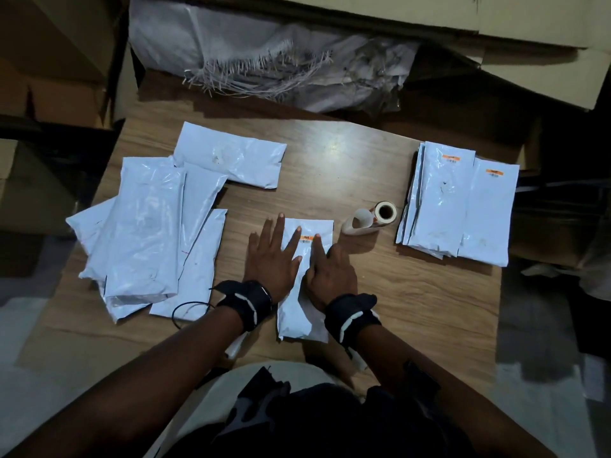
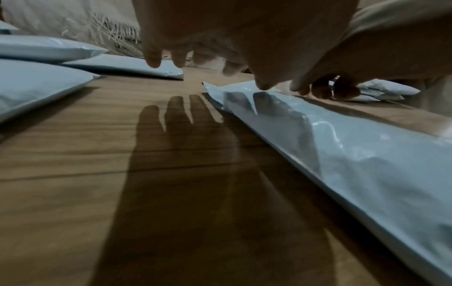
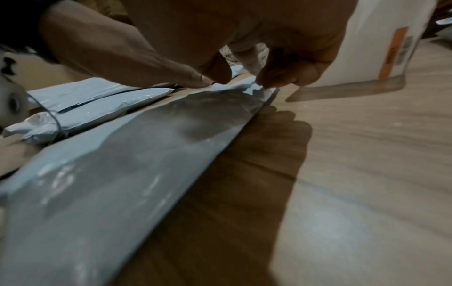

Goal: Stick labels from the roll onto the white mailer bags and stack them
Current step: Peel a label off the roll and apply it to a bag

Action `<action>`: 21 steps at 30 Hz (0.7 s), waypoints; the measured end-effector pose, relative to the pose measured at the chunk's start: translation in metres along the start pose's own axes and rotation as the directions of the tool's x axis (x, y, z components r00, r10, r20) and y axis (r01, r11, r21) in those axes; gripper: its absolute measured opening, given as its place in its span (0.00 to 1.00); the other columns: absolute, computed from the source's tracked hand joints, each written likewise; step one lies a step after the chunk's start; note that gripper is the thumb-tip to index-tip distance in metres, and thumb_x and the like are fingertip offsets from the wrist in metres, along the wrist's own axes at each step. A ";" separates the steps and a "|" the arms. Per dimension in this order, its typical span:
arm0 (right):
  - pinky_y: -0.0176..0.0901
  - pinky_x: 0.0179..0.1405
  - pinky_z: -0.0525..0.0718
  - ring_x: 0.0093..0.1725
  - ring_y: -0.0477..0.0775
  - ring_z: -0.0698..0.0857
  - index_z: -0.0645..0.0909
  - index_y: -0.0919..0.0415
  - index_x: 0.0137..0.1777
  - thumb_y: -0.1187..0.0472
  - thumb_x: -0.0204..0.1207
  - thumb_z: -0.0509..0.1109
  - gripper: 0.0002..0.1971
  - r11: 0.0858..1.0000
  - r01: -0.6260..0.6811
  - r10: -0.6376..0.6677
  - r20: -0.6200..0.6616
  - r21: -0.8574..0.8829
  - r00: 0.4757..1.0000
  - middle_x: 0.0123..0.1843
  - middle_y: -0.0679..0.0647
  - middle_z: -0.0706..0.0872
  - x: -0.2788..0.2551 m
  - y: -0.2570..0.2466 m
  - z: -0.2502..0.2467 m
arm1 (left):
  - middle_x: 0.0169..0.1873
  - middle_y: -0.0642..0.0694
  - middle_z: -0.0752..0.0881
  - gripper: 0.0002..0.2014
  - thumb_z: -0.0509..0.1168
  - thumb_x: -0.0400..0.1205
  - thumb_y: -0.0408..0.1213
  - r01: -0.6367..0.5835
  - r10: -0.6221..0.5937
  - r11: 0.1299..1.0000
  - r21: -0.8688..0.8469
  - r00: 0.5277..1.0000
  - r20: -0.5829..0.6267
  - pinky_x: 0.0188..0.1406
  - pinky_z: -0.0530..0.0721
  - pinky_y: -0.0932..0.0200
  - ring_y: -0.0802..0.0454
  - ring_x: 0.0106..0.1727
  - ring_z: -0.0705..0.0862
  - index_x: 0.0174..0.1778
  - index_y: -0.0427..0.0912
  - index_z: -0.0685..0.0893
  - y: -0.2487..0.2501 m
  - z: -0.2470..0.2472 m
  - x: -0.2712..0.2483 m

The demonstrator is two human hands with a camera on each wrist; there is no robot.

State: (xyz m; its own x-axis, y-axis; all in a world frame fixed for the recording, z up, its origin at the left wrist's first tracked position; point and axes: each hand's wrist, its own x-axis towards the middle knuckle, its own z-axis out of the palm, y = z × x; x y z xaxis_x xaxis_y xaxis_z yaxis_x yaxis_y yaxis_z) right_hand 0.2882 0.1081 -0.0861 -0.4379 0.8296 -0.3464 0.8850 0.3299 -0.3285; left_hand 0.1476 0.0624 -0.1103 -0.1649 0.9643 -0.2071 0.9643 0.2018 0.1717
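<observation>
A white mailer bag (image 1: 302, 312) lies lengthwise on the wooden table (image 1: 413, 292) in front of me. An orange barcode label (image 1: 306, 240) sits near its far end. My left hand (image 1: 274, 252) lies flat with spread fingers, its index fingertip at the label's left end. My right hand (image 1: 330, 267) presses a straight index finger on the label's right end, its other fingers curled at the bag's right edge. The label roll (image 1: 385, 213) stands just right of the bag, a loop of backing strip (image 1: 358, 223) beside it. The left wrist view shows this bag (image 2: 342, 147) under my fingertips (image 2: 263, 85).
Several unlabelled bags (image 1: 148, 223) lie in a loose pile on the left. A stack of labelled bags (image 1: 459, 206) lies at the right edge. A frayed woven sack (image 1: 264, 61) and cardboard boxes (image 1: 529, 44) stand behind the table. A black cord loop (image 1: 188, 312) lies near my left wrist.
</observation>
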 end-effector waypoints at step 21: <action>0.45 0.67 0.75 0.68 0.59 0.76 0.61 0.58 0.82 0.52 0.79 0.70 0.34 0.861 -0.178 0.127 0.137 0.477 0.982 0.71 0.59 0.70 -0.047 0.040 -0.004 | 0.69 0.45 0.81 0.38 0.60 0.75 0.59 0.247 -0.023 0.804 -0.542 0.922 0.386 0.59 0.77 0.55 0.42 0.65 0.82 0.80 0.48 0.65 0.018 -0.022 -0.055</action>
State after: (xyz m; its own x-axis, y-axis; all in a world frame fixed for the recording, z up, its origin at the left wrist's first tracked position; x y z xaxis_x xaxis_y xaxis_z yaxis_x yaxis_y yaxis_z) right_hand 0.3443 0.0843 -0.0798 -0.3396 0.7951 -0.5024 0.7641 -0.0782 -0.6403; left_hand 0.1700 0.0167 -0.0748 -0.0943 0.8183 -0.5671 0.6218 0.4932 0.6084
